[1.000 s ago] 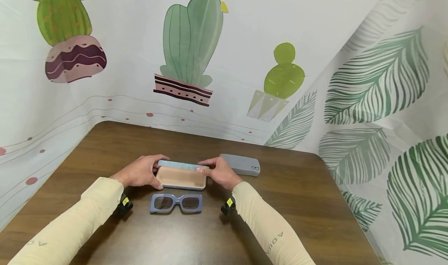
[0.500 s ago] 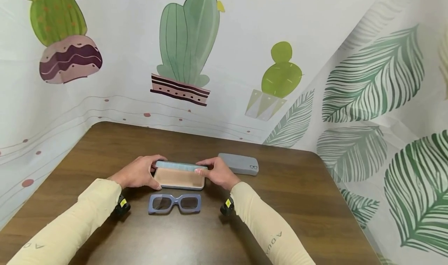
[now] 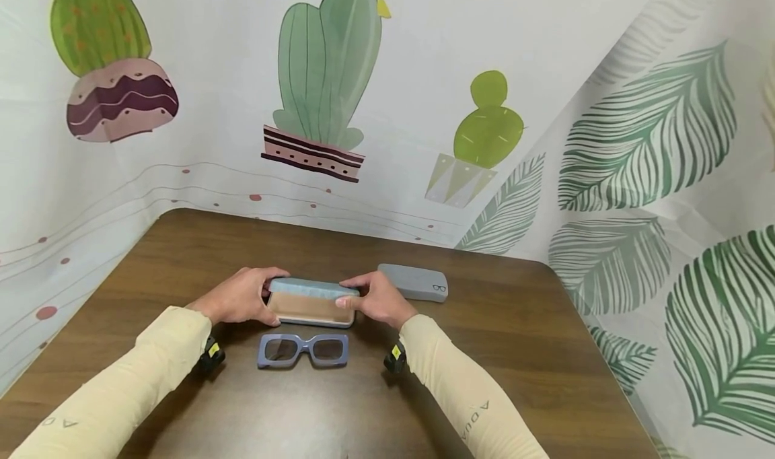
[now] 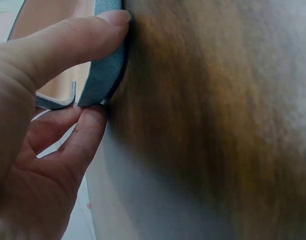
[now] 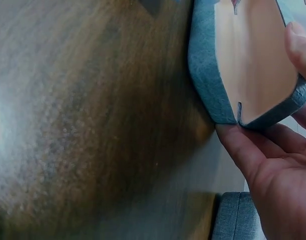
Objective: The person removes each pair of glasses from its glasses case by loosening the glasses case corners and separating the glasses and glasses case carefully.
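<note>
A blue glasses case with a peach lining sits partly open on the table, its lid tilted over the back. My left hand grips the left end, thumb at the front and fingers behind. In the left wrist view the thumb presses on the blue side of the case and fingertips touch the hinge end. My right hand holds the right end, thumb on the lid's front edge; in the right wrist view, fingers lie along the outside of the case. Blue-purple sunglasses lie in front of the case.
A second, grey glasses case with a small glasses print lies closed behind my right hand. Brown wooden table extends all round. A white cloth printed with cacti and leaves hangs along the back and right edges.
The lid of the blue case has tipped forward and down a little, so more of its blue top shows. Both hands keep their hold; the sunglasses have stayed in place.
</note>
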A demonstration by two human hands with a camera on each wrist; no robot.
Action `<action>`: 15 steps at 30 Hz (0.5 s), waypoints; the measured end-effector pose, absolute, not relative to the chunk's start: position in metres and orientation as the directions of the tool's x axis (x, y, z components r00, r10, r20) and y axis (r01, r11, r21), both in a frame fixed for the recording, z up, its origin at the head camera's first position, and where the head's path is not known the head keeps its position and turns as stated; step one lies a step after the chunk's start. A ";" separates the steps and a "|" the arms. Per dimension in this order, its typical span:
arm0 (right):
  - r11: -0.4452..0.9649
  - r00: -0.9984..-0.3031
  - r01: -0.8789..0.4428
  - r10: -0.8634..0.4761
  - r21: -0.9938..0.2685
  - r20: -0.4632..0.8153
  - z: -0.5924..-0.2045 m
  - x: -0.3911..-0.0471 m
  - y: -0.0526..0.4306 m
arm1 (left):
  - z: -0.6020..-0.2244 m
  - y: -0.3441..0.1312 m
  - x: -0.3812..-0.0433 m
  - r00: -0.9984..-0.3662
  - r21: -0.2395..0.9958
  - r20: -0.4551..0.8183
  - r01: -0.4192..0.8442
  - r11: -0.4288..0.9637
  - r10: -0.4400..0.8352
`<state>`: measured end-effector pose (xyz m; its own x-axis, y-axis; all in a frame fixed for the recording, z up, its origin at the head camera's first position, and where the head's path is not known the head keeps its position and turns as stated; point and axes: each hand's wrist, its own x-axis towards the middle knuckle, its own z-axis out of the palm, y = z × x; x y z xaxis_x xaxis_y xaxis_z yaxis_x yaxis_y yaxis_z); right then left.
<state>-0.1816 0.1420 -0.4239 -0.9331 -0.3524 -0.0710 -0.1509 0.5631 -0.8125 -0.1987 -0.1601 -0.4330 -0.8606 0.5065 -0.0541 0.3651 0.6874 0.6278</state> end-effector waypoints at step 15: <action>0.598 -0.931 -0.169 -0.358 -0.784 -0.071 -0.421 -0.178 0.144 | -0.432 -0.160 -0.197 -0.849 0.617 -0.025 0.402 0.677 0.527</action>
